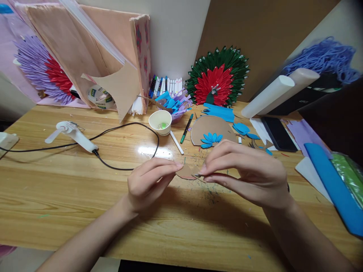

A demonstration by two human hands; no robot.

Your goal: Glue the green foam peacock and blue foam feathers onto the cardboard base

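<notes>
One cardboard piece point(185, 172), partly behind fingers point(217, 169)

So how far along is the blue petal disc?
Done: a red-green fan stands at the back. In hand: left hand and right hand pinch a card scrap. Left: the half-disc bears only a few blue petals; most of it is bare, loose petals beside it.

cardboard piece point(185, 173) half hidden, blue roll point(334, 185) cropped
</notes>
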